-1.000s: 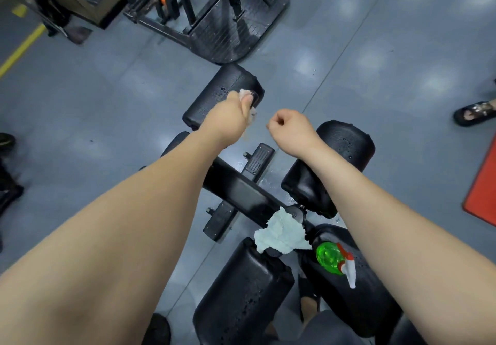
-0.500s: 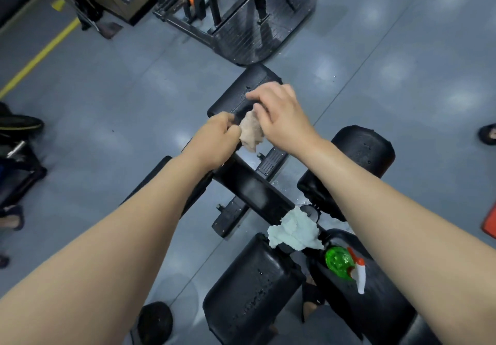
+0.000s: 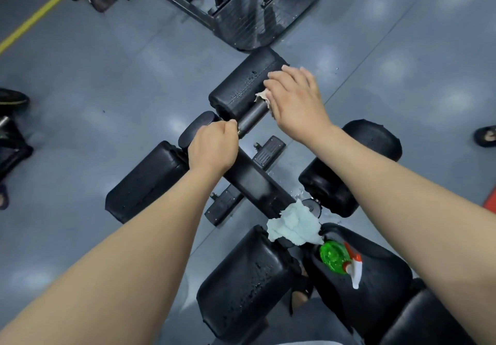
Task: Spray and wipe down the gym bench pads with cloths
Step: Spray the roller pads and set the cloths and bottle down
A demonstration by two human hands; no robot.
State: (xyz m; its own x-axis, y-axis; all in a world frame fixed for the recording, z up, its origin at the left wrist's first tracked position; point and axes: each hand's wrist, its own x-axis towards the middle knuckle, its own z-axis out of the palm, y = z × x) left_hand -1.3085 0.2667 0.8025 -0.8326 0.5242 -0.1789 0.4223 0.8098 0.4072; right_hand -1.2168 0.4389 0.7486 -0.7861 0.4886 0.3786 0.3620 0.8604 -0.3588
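Roller pad point(image 3: 241, 84) long axis diagonal, near-left to far-right; R hand point(image 3: 295, 103) fingers near-flat, pressing cloth point(image 3: 261, 97) on it; L hand point(image 3: 213, 151) curled, prob. gripping bar point(image 3: 252, 117).

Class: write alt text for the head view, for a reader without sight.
A person's right hand presses a small cloth against a black roller pad, the left hand curled by the metal bar beside it. A pale cloth and green spray bottle sit nearer.

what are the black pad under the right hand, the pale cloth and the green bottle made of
Pad: likely black vinyl or faux leather, smooth, stitched seam, droplets beading. Pale cloth: soft crumpled fabric, perhaps microfibre. Bottle: glossy translucent green plastic.
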